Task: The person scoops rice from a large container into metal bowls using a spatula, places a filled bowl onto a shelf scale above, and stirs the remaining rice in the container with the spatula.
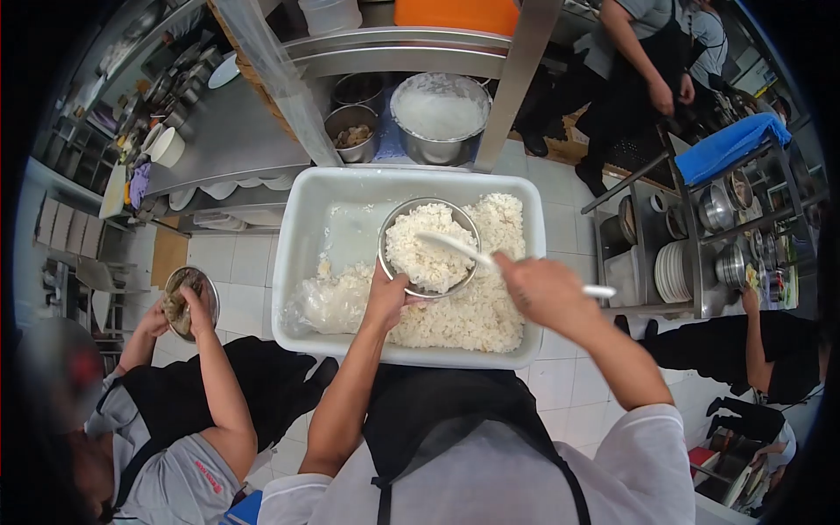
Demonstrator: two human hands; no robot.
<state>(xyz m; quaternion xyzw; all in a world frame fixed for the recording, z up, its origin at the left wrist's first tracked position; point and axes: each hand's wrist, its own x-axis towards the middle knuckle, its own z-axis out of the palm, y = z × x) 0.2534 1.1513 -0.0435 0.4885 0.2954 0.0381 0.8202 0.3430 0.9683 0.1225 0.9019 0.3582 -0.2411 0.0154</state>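
Note:
My left hand (388,297) grips the rim of a round metal bowl (383,242) from its near left side. White cooked rice (420,234) is heaped in the bowl. In my right hand (541,287) is a white rice paddle (464,248), its blade lying on the rice in the bowl and its handle end sticking out past my fist. Below the bowl is a large white plastic tub (282,262). Loose rice (472,324) covers the tub's right and near parts. A clear plastic bag (332,302) with whitish contents lies at its near left.
Beyond the tub, a metal shelf frame (398,57) holds a pot of white stuff (440,109) and a smaller pot (352,131). At left a co-worker (188,420) handles a metal bowl (213,306). Racked plates (672,271) and several people stand to the right.

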